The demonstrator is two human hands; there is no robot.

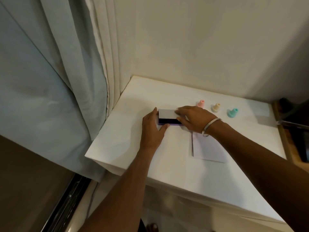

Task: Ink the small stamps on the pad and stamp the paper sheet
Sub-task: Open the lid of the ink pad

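White table (167,164): both hands on ink pad (169,121), lid up

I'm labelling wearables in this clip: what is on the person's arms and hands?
Both forearms are bare as far as the frame shows, with no sleeves or gloves in view. The right hand has a plain silver-coloured metal bangle around its wrist, smooth with no visible markings. The left hand and its wrist carry nothing; no rings are discernible on either hand.
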